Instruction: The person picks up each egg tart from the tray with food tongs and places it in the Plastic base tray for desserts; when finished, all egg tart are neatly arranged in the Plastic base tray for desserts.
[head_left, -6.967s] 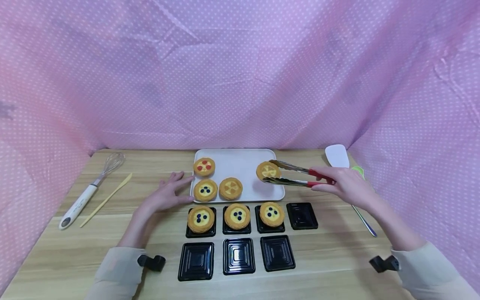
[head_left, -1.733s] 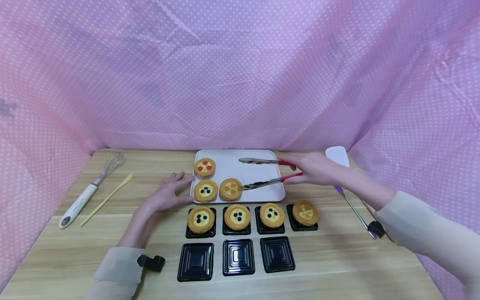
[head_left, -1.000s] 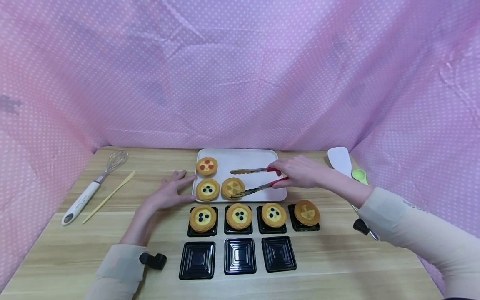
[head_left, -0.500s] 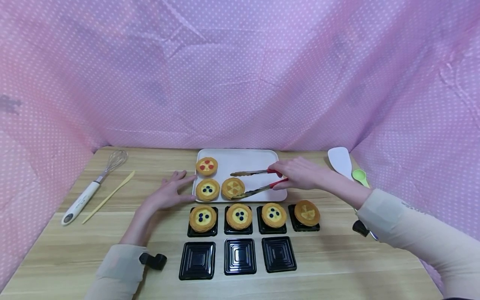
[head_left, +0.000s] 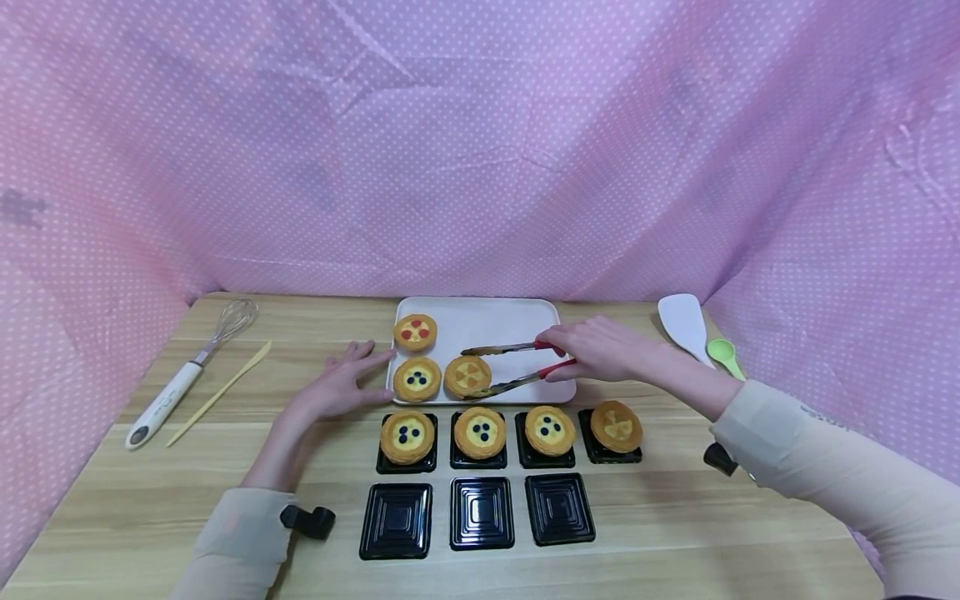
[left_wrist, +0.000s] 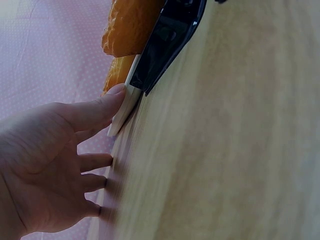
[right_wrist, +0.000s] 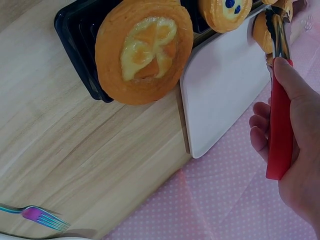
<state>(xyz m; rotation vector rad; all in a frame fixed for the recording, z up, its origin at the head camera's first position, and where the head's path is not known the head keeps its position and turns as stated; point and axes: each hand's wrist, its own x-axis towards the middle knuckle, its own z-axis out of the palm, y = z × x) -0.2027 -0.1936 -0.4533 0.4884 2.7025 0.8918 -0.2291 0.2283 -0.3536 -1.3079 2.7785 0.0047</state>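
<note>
The right hand [head_left: 592, 350] grips red tongs [head_left: 513, 367]. Their tips sit on both sides of an orange tart [head_left: 467, 376] at the near edge of the white tray [head_left: 517, 321]. The left hand [head_left: 337, 387] lies flat on the bench [head_left: 150, 500], fingers straight, thumb touching the tray's left edge. To do this well, the person should squeeze softly so the crust does not crack. They should lift straight up, clear of the blue tart [head_left: 417, 379] just beside it. 3 black cups [head_left: 482, 512] near the bench's front edge hold nothing.
</note>
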